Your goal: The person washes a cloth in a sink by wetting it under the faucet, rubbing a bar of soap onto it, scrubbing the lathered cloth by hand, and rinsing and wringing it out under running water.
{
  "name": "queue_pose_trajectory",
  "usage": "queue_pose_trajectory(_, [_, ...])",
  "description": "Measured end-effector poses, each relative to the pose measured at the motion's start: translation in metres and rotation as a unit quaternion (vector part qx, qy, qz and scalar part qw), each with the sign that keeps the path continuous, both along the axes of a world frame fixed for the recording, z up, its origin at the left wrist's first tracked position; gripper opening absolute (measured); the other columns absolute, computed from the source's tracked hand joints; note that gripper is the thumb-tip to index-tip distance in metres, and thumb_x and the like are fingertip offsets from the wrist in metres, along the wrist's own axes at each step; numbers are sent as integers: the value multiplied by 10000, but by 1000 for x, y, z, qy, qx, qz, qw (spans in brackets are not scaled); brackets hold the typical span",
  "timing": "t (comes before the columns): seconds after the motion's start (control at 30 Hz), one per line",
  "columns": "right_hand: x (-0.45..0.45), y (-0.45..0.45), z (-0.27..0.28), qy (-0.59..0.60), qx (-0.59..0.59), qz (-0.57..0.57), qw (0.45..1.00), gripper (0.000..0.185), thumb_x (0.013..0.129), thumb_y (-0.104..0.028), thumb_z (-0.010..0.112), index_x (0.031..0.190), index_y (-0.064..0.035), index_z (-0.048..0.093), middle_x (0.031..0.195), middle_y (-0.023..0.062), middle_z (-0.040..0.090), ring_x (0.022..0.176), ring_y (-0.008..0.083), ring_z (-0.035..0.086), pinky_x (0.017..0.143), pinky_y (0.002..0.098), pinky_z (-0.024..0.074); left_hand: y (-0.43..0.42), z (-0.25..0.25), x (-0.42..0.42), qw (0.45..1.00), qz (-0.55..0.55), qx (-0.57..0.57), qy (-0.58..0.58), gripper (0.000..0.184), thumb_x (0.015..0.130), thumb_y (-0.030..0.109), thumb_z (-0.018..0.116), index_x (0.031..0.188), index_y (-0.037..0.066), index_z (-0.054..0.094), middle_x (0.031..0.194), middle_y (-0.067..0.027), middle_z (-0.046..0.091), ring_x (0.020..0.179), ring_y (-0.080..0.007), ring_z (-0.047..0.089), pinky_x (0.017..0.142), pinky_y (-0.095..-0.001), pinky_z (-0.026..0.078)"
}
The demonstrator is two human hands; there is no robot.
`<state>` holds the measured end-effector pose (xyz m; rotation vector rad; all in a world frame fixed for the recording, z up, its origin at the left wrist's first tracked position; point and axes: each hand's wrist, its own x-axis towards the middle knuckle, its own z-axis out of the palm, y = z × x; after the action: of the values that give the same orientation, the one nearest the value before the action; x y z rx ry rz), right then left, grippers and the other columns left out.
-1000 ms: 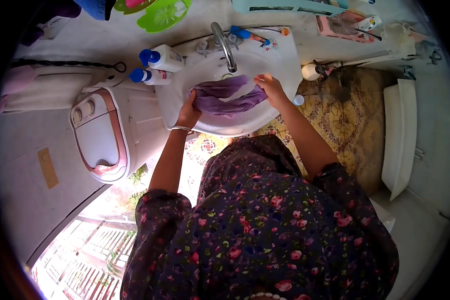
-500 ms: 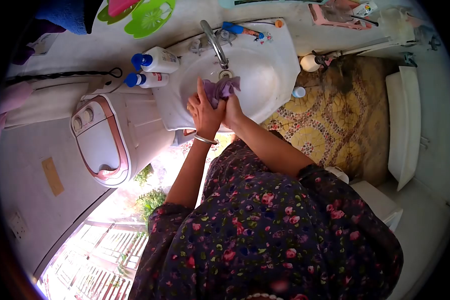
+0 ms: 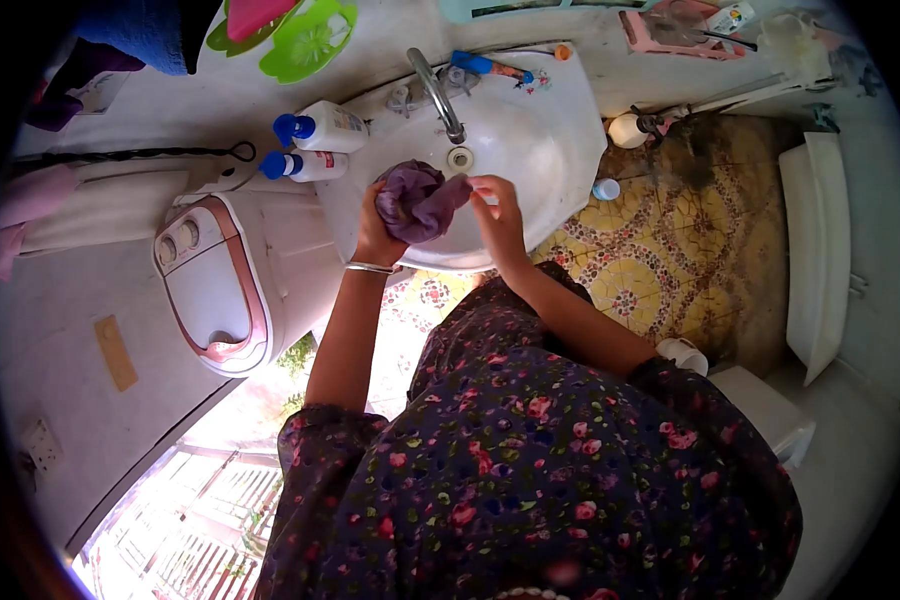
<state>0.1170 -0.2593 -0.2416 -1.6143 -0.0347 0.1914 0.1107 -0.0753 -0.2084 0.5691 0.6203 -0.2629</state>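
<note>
A crumpled purple cloth (image 3: 415, 203) is bunched over the near left part of the white sink (image 3: 540, 190). My left hand (image 3: 378, 228) holds the bulk of it from the left, a bangle on that wrist. With thumb and fingertips, my right hand (image 3: 500, 222) pinches a corner of the cloth at its right side. Above the drain the curved metal faucet (image 3: 438, 95) reaches over the basin; no water stream shows from it. The cloth hides most of my left fingers.
Two white pump bottles (image 3: 335, 128) with blue tops stand at the sink's left corner. A blue tube (image 3: 490, 67) lies on the back ledge. At left is a washing machine (image 3: 210, 285). A small white container (image 3: 605, 189) sits right of the sink, beyond its edge.
The cloth was squeezed between both hands near the drain. It is now looser and nearer to me, to the left, and my right hand has moved apart to its corner.
</note>
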Motion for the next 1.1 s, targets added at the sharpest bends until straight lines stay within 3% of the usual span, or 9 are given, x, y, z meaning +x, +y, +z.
queue_pose_trajectory(0.13, [12,7,-36,446,105,-74,886,657,810,-653,483,1126,-79,527,1198,88,487,1084,222,505,943,354,404,4,9,4,994,-46,-74,-65,458,922,315,321,1199,-11,483,1186,-167,550,1083,-286,539,966,-412,419])
queue_pose_trajectory(0.2, [19,2,-30,466,601,164,629,651,790,-625,547,1161,-91,507,1166,92,526,1080,232,523,946,376,433,12,11,12,994,-76,-32,-66,458,929,332,331,1189,-10,488,1167,-160,560,1047,-276,559,945,-395,437])
queue_pose_trajectory(0.37, [26,10,-3,461,501,15,732,309,888,-183,409,1138,-16,482,1156,95,540,1039,240,554,938,385,457,13,29,15,962,-119,232,-76,400,879,282,554,1138,-16,490,1059,-111,598,921,-215,610,867,-301,487])
queue_pose_trajectory(0.53, [27,37,37,385,539,67,746,288,903,-206,429,1140,-55,493,1104,81,571,1000,195,561,881,356,442,-48,-15,-7,782,-70,586,-203,479,878,87,521,1326,44,354,1175,-131,528,1055,-191,529,902,-289,440])
queue_pose_trajectory(0.73, [15,43,29,316,385,57,865,302,925,-274,446,1154,-87,504,1094,33,574,1011,159,535,875,330,433,-28,-5,18,978,31,193,-75,535,905,290,527,1338,66,308,1122,-143,553,1001,-233,570,867,-337,453])
queue_pose_trajectory(0.8, [18,42,31,326,385,36,862,325,936,-314,419,1140,-76,503,1081,56,573,956,185,558,856,353,451,-42,-10,14,971,37,228,-63,527,918,344,509,1314,37,344,1164,-185,518,1085,-267,517,905,-399,419])
queue_pose_trajectory(0.87, [36,42,43,383,396,138,823,356,938,-346,399,1126,-61,499,1073,73,571,915,213,572,822,373,471,-73,-6,2,751,0,658,-63,483,926,314,492,1291,19,378,1228,-230,457,1169,-336,430,960,-450,343])
queue_pose_trajectory(1.03, [16,52,50,321,278,122,897,266,918,-253,455,1100,-72,528,999,38,562,883,136,536,822,282,445,-49,-6,10,738,10,674,-30,483,927,373,451,1232,-1,430,1202,-226,479,1116,-350,467,932,-458,366])
queue_pose_trajectory(1.1, [7,60,23,238,193,147,940,281,893,-170,485,1127,-21,531,988,32,577,904,112,519,823,255,396,-17,-17,37,958,102,258,76,485,943,412,396,1175,-7,469,1060,-166,572,944,-279,581,803,-404,471])
